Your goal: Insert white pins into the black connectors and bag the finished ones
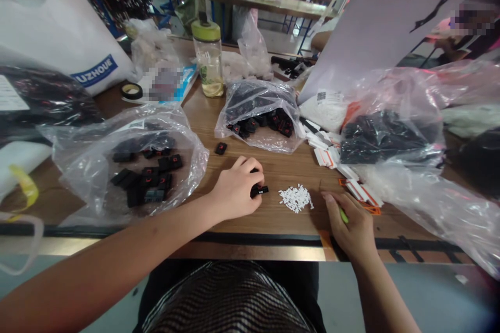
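Note:
My left hand [238, 190] is closed around a black plastic connector [258, 190] on the tabletop, its fingers hiding part of it. A small pile of tiny white plastic pieces [296, 199] lies just right of it. Beyond that pile, my right hand [349, 221] grips a thin tool with a bright green handle [344, 214]; its fine tip points away from me and its exact kind is unclear. One loose black connector [221, 148] with a red mark sits farther back, apart from both hands.
Clear plastic bags of black connectors lie at left [150, 177], centre back [260, 109] and right [390, 132]. White and orange strips [328, 156] spread near the right bag. Behind stand a lidded bottle [209, 57] and a roll of black tape [132, 91]. The table edge [269, 252] runs before me.

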Demonstrator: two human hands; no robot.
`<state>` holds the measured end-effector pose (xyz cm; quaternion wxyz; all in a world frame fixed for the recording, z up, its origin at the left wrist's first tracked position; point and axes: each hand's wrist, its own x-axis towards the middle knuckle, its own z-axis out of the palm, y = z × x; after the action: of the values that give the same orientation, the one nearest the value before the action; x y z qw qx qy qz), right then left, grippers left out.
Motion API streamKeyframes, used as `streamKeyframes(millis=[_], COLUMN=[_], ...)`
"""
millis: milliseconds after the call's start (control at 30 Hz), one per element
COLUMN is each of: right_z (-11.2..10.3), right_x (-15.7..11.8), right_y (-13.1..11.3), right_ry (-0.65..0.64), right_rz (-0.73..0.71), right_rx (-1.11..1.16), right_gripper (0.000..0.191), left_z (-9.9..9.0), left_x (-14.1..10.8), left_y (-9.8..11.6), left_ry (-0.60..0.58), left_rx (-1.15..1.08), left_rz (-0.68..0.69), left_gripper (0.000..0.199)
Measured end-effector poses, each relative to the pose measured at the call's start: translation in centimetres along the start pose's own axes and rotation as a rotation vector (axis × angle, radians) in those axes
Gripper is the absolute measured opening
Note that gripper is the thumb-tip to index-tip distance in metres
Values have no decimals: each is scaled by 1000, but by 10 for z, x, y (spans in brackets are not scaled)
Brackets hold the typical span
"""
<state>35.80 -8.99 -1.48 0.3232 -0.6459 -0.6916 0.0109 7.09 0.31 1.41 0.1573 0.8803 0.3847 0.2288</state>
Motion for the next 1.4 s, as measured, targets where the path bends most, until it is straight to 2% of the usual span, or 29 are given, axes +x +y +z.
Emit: streamKeyframes(millis=[167,333,467,600,733,867,933,1000,1100,1167,1233,1300,1333,1400], right_z=[0,-1,-1,-1,0,1,1,1,2,2,2,2,2,2], right_x=[0,0,0,0,-1,-1,0,0,1,1,1,1,2,2], right_y=[1,0,1,1,3,4,5,5,6,6,6,5,5,4], right_ry=[-6,6,0,-2,2,10,11,6,-5,-3,-3,-5,-7,-7], right_rz=[6,3,0,-1,10,18,16,15,17,19,12,7,7,13], right_rx=[20,22,30,22,23,21,22,20,20,23,28,27,25,22], right_gripper=[19,19,20,19,19,19,19,19,20,20,19,20,20,20], left_z=[5,7,4,-3,-25,-61,-76,-87,-97,-102,-105,-105,-103,-94], left_x=[-2,-2,2,8,7,-16,-35,-55,-75,-80,-79,-72,-66,-48], left_y=[-4,-4,-10,-15,-12,-11,-22,-42,-73,-81,-74,-56,-46,-28], left_ry=[86,109,120,190,354,496,550,579,490,329,264,290,320,174], left_rx=[-8,58,22,-118,-218,-63,75,204,367,395,348,235,165,37], left_rz=[38,140,88,-13,-36,-6,-61,-113,-255,-278,-252,-185,-168,-112], left_gripper=[10,26,28,30,28,26,25,23,23,30,38,38,31,20])
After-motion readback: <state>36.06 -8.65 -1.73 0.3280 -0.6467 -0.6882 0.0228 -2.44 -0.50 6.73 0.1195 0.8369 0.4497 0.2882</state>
